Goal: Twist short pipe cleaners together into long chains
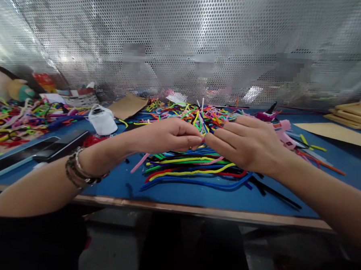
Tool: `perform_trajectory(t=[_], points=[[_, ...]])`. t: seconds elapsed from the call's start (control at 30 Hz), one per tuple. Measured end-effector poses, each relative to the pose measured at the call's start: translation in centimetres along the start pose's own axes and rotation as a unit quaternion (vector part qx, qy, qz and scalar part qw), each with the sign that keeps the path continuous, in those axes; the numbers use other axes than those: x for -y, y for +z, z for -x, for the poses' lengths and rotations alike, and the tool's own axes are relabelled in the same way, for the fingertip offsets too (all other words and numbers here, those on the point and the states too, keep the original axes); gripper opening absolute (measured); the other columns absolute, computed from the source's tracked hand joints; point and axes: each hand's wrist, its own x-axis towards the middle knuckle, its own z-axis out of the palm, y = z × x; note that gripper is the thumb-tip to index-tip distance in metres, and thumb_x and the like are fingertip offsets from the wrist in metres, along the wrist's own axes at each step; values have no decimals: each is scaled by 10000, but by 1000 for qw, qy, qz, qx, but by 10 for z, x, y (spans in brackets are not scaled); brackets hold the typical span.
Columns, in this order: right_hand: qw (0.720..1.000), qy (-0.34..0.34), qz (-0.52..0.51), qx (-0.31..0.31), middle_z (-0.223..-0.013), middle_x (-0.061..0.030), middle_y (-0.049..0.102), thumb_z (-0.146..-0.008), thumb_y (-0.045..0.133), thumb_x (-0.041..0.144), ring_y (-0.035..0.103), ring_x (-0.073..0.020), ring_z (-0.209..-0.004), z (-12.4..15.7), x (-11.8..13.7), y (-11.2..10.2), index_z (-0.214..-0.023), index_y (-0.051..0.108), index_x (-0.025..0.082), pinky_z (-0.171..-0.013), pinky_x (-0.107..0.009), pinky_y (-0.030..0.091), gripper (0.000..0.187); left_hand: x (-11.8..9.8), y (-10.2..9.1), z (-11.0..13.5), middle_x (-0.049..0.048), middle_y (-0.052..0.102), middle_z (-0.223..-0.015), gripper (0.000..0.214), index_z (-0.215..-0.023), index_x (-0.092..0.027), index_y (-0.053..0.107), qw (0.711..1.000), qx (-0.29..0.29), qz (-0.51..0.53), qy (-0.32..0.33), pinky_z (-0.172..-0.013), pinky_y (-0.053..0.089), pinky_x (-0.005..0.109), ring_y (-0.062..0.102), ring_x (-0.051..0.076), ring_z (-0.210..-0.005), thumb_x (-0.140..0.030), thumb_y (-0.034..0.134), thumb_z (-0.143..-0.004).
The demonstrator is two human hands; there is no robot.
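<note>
Both hands meet above a pile of coloured pipe cleaners point(193, 168) on the blue table point(342, 159). My left hand point(165, 135), with beaded bracelets on the wrist, is closed in a pinch. A pink pipe cleaner point(139, 163) hangs down from it toward the table. My right hand point(246, 143) is closed too, its fingertips pinched against the left hand's at the same spot. What sits between the fingertips is too small to make out beyond a bit of pink.
A white cloth bundle point(103, 120) and a dark phone in a light case point(31, 153) lie at the left. More pipe cleaners point(18, 120) heap at the far left. A pink glue gun point(285, 134) and cardboard sheets point(338, 133) lie at the right. A perforated metal screen point(185, 42) stands behind.
</note>
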Motion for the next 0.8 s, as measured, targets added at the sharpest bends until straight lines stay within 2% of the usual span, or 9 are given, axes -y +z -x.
perform_trajectory(t=[0.1, 0.17, 0.3, 0.37, 0.4, 0.5, 0.57, 0.67, 0.8], points=[[990, 45, -136, -2, -476, 36, 345, -825, 357, 163, 271, -89, -465, 2, 2, 5, -559, 410, 182, -467, -265, 184, 272, -2, 7, 1, -58, 389, -498, 294, -655, -131, 529, 989, -81, -120, 38, -430, 258, 154, 344, 47, -444, -249, 356, -862], [947, 122, -296, 13, -474, 52, 284, -800, 383, 167, 250, -71, -438, 4, 6, 8, -541, 346, 181, -436, -240, 185, 262, -3, 12, 3, -43, 470, -526, 296, -667, -127, 542, 953, -153, -248, 89, -455, 276, 168, 404, 59, -472, -216, 343, -867], [719, 227, -657, 11, -482, 66, 229, -834, 288, 218, 221, -61, -399, 5, 22, 14, -548, 264, 201, -382, -201, 231, 287, -4, 17, 9, -1, 563, -564, 307, -738, -125, 565, 816, -234, -474, 232, -484, 305, 214, 461, 101, -508, -125, 288, -871], [657, 225, -719, -12, -473, 71, 202, -845, 236, 230, 201, -64, -383, 4, 25, 17, -551, 223, 212, -370, -203, 245, 294, -2, 17, 10, 0, 574, -570, 274, -766, -127, 566, 791, -235, -502, 257, -487, 306, 222, 459, 104, -507, -111, 310, -862], [680, 224, -698, -10, -471, 71, 208, -846, 235, 226, 207, -65, -383, 4, 24, 17, -554, 230, 211, -374, -205, 247, 292, -1, 16, 9, 0, 574, -579, 267, -773, -125, 564, 808, -231, -484, 245, -485, 305, 220, 459, 102, -510, -122, 313, -864], [891, 188, -413, 3, -498, 48, 338, -842, 329, 218, 302, -75, -442, 2, 13, 14, -596, 371, 184, -437, -225, 251, 252, 1, 12, 5, -25, 502, -540, 275, -683, -123, 532, 916, -191, -323, 140, -461, 292, 190, 419, 75, -487, -178, 332, -863], [983, 115, -139, -22, -525, 26, 432, -849, 352, 190, 351, -89, -485, 1, 6, 7, -654, 472, 169, -476, -245, 245, 229, 0, 7, 3, -54, 394, -494, 287, -601, -131, 472, 975, -130, -165, 76, -429, 269, 163, 349, 52, -450, -210, 360, -852], [990, -13, 115, -78, -547, 15, 516, -858, 339, 126, 395, -101, -516, -1, 4, -2, -767, 554, 158, -497, -253, 249, 235, -2, 0, 3, -61, 317, -507, 289, -616, -139, 448, 999, -15, 26, 19, -399, 252, 144, 294, 43, -436, -256, 343, -858], [989, -42, 140, -36, -510, 15, 492, -847, 310, 90, 367, -105, -491, -3, 6, -4, -735, 556, 161, -479, -256, 225, 279, -1, 0, 5, -55, 338, -513, 289, -709, -128, 514, 998, 23, 56, -3, -393, 248, 142, 304, 43, -431, -283, 328, -867]])
